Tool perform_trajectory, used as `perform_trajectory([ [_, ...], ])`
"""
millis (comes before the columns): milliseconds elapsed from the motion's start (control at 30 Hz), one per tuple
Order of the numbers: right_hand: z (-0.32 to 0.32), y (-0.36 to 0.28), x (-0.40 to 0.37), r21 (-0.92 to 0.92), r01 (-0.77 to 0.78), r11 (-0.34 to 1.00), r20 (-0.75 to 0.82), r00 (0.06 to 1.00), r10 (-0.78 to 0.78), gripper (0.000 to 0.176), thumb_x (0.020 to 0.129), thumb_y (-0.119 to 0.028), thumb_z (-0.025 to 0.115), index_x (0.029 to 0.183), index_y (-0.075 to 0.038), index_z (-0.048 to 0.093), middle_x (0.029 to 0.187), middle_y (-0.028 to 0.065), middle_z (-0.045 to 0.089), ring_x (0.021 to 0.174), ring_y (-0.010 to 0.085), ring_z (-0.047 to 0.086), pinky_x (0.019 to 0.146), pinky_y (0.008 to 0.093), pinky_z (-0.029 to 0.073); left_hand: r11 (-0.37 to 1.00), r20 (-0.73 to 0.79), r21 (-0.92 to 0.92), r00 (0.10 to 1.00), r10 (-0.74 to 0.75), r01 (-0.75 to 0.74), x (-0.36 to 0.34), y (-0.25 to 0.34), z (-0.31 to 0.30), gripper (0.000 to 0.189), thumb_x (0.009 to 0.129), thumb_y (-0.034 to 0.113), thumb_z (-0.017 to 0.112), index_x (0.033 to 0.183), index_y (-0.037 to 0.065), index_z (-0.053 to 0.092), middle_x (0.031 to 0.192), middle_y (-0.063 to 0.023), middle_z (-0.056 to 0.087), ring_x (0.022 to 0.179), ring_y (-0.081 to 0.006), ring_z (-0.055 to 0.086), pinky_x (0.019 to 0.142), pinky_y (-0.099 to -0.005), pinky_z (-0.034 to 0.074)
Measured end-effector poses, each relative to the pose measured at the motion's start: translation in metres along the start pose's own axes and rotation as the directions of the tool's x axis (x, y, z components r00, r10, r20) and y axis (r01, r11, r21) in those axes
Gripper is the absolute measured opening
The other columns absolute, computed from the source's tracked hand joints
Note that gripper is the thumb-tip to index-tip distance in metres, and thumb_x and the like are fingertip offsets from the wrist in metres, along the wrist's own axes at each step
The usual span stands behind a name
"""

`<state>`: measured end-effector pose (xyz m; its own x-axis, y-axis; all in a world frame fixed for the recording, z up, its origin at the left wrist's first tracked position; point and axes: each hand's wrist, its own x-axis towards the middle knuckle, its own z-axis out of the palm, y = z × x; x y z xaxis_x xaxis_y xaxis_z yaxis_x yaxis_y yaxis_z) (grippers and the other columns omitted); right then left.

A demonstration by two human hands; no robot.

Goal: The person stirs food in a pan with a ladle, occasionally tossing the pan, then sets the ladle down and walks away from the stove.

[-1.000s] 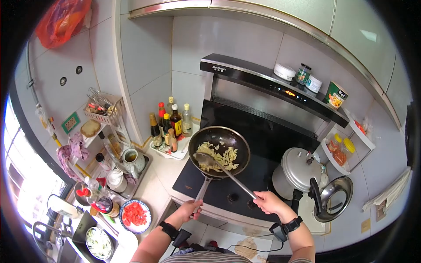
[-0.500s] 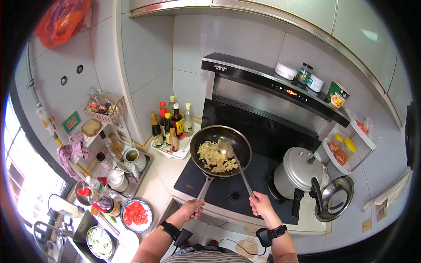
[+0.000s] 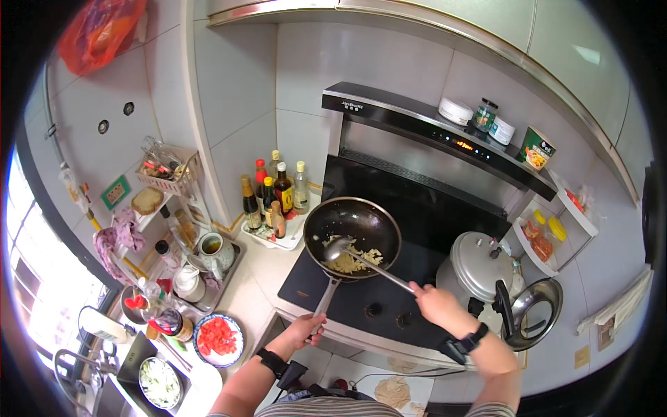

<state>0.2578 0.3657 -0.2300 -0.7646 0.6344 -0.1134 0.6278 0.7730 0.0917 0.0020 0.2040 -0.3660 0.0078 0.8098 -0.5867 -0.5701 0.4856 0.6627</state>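
A black wok (image 3: 367,220) sits on the left burner of the black stove (image 3: 303,286), tilted toward me, with pale chopped food (image 3: 354,260) gathered at its near side. My left hand (image 3: 307,326) grips the wok's long handle (image 3: 322,300) near the counter's front edge. My right hand (image 3: 434,302) holds a metal ladle (image 3: 335,247) by its long shaft, and the bowl rests in the food at the wok's near left. Both wrists wear black bands.
A silver pressure cooker (image 3: 479,260) and a lidded pot (image 3: 531,313) stand right of the wok. Sauce bottles (image 3: 272,198) crowd a tray to the left. On the left counter are a plate of chopped tomato (image 3: 217,338) and a bowl of chopped greens (image 3: 159,383).
The ladle swept from the wok's left to its far side, then back to the near left. My right hand swung right and up. The food has shifted to the wok's near side.
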Motion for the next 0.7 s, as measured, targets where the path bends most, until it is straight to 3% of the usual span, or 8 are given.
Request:
perform_trajectory([
  [67, -0.017, 0.009, -0.017, -0.145, -0.018, 0.989, -0.003, 1.000, 0.018, 0.042, 0.078, -0.009, 0.043, 0.119, -0.003, 0.042, 0.078, 0.0161, 0.056, 0.067, 0.0317, 0.059, 0.057, 0.0390, 0.048, 1.000, 0.013, -0.018, 1.000, -0.003, 0.004, 0.002, 0.000, -0.001, 0.026, 0.086, 0.029, 0.049, 0.088, 0.004, 0.043, 0.060, -0.0020, 0.041, 0.040, -0.0100, 0.033, 0.035, -0.0238, 0.028],
  [200, 0.003, 0.027, -0.019, 0.039, -0.092, 0.995, -0.083, 0.992, 0.094, 0.040, 0.081, -0.011, 0.044, 0.118, 0.003, 0.040, 0.075, 0.0200, 0.056, 0.059, 0.0282, 0.058, 0.052, 0.0375, 0.048, 1.000, 0.013, -0.023, 1.000, -0.001, 0.002, 0.006, -0.004, -0.004, 0.025, 0.085, 0.028, 0.051, 0.087, 0.004, 0.043, 0.060, -0.0022, 0.040, 0.040, -0.0105, 0.034, 0.036, -0.0243, 0.028],
  [233, 0.002, 0.021, -0.017, 0.219, -0.203, 0.954, 0.021, 0.979, 0.203, 0.039, 0.082, -0.012, 0.044, 0.118, 0.002, 0.041, 0.073, 0.0185, 0.056, 0.055, 0.0267, 0.057, 0.048, 0.0368, 0.047, 1.000, 0.013, -0.024, 1.000, 0.001, -0.001, 0.006, -0.003, -0.004, 0.025, 0.085, 0.028, 0.051, 0.087, 0.004, 0.043, 0.060, -0.0022, 0.040, 0.040, -0.0105, 0.034, 0.036, -0.0243, 0.028],
  [333, 0.003, 0.015, -0.019, 0.513, -0.441, 0.737, 0.276, 0.897, 0.345, 0.037, 0.084, -0.015, 0.046, 0.117, 0.000, 0.042, 0.068, 0.0155, 0.055, 0.047, 0.0237, 0.054, 0.042, 0.0353, 0.045, 1.000, 0.015, -0.010, 1.000, -0.014, 0.014, 0.003, 0.000, -0.002, 0.025, 0.085, 0.028, 0.050, 0.087, 0.004, 0.043, 0.060, -0.0020, 0.040, 0.040, -0.0105, 0.034, 0.036, -0.0242, 0.028],
  [400, 0.002, 0.020, -0.026, 0.790, -0.567, 0.234, 0.549, 0.824, 0.140, 0.033, 0.085, -0.015, 0.046, 0.116, -0.003, 0.044, 0.062, 0.0059, 0.048, 0.040, 0.0149, 0.045, 0.034, 0.0299, 0.038, 1.000, 0.024, -0.026, 1.000, -0.013, 0.013, 0.004, -0.002, -0.003, 0.025, 0.085, 0.029, 0.051, 0.087, 0.005, 0.043, 0.060, -0.0019, 0.040, 0.041, -0.0105, 0.034, 0.036, -0.0239, 0.028],
  [433, -0.004, 0.022, -0.034, 0.808, -0.579, 0.105, 0.573, 0.815, 0.084, 0.030, 0.086, -0.014, 0.046, 0.114, -0.004, 0.044, 0.061, 0.0003, 0.041, 0.040, 0.0086, 0.039, 0.032, 0.0243, 0.033, 1.000, 0.025, -0.027, 1.000, -0.014, 0.015, 0.005, -0.002, -0.003, 0.025, 0.085, 0.029, 0.051, 0.087, 0.005, 0.043, 0.060, -0.0019, 0.040, 0.041, -0.0105, 0.034, 0.036, -0.0239, 0.028],
  [567, -0.039, 0.016, -0.063, 0.826, -0.455, 0.334, 0.442, 0.889, 0.117, 0.030, 0.085, -0.011, 0.048, 0.114, -0.003, 0.045, 0.060, 0.0011, 0.042, 0.037, 0.0084, 0.039, 0.031, 0.0230, 0.031, 1.000, 0.009, -0.018, 1.000, -0.001, 0.001, 0.000, -0.001, -0.001, 0.025, 0.085, 0.029, 0.051, 0.087, 0.004, 0.043, 0.060, -0.0019, 0.040, 0.041, -0.0105, 0.034, 0.036, -0.0238, 0.028],
  [700, -0.033, 0.021, -0.062, 0.814, -0.458, 0.357, 0.460, 0.884, 0.084, 0.033, 0.085, -0.011, 0.049, 0.116, -0.004, 0.044, 0.057, 0.0006, 0.042, 0.035, 0.0087, 0.038, 0.031, 0.0242, 0.030, 1.000, 0.005, -0.022, 1.000, -0.015, 0.015, 0.001, -0.001, -0.001, 0.026, 0.085, 0.029, 0.051, 0.087, 0.004, 0.043, 0.061, -0.0020, 0.040, 0.041, -0.0105, 0.034, 0.036, -0.0236, 0.028],
])
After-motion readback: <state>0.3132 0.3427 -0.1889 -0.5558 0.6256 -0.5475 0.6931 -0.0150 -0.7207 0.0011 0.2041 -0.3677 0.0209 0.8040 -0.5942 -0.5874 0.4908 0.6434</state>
